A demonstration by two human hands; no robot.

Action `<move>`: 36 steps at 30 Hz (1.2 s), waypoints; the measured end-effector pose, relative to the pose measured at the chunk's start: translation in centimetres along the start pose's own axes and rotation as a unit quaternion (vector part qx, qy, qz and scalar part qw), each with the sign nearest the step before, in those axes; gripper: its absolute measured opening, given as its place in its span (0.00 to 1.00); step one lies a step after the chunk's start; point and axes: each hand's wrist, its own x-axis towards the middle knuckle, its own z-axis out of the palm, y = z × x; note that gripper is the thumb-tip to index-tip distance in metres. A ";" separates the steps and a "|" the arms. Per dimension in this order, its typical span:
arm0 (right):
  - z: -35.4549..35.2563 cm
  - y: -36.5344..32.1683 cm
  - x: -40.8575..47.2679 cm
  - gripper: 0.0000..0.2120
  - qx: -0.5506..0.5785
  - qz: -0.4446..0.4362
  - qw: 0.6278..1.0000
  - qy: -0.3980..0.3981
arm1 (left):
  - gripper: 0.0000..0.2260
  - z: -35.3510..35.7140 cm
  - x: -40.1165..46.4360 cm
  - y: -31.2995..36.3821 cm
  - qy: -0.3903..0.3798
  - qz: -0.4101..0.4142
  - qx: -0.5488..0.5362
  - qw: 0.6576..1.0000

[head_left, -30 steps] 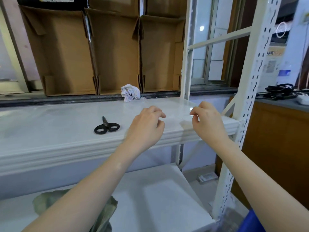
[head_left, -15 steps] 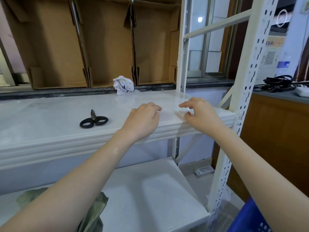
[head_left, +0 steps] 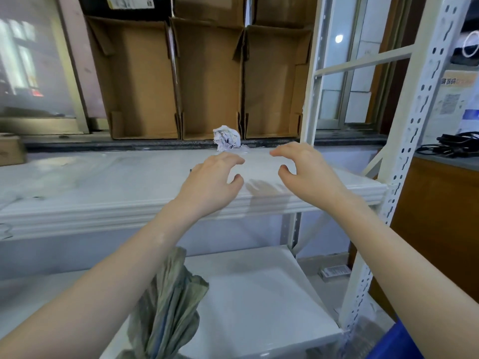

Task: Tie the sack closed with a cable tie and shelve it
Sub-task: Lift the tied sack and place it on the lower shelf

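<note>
A grey-green sack stands on the lower white shelf, its gathered neck pointing up beneath my left forearm. Both hands hover over the upper white shelf. My left hand has its fingers apart and curled and holds nothing. My right hand is beside it, also spread and holding nothing. Only a dark sliver of the scissors shows at the left hand's edge. I see no cable tie.
A crumpled paper ball lies at the back of the upper shelf, just beyond my fingers. Open cardboard boxes stand behind it. A perforated white upright rises on the right, with a wooden counter and black cables beyond.
Both hands have lifted off the shelf's front edge and reached farther back, with the fingers spread. The scissors are now hidden behind my left hand. More of the sack is in view.
</note>
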 end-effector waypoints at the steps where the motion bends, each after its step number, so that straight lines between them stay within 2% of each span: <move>1: 0.1 -1.0 0.0 0.19 0.006 -0.010 1.000 0.001 | 0.17 -0.8 -0.8 -0.6 0.007 -0.005 0.001 1.000; 12: 3.0 -9.9 -3.3 0.18 0.084 -0.061 0.995 -0.001 | 0.15 -7.0 -10.9 -5.8 0.081 -0.034 -0.036 0.995; 22: 6.2 -14.4 -9.6 0.18 0.135 -0.067 0.987 -0.055 | 0.15 -7.3 -20.5 -8.1 0.054 -0.065 -0.083 0.993; 32: 7.9 -16.1 -14.0 0.17 0.168 -0.050 0.981 -0.083 | 0.14 -5.8 -24.8 -8.8 0.064 -0.079 -0.114 0.988; 36: 10.3 -15.7 -16.2 0.16 0.168 -0.037 0.979 -0.108 | 0.14 -3.5 -26.8 -10.0 0.024 -0.103 -0.115 0.988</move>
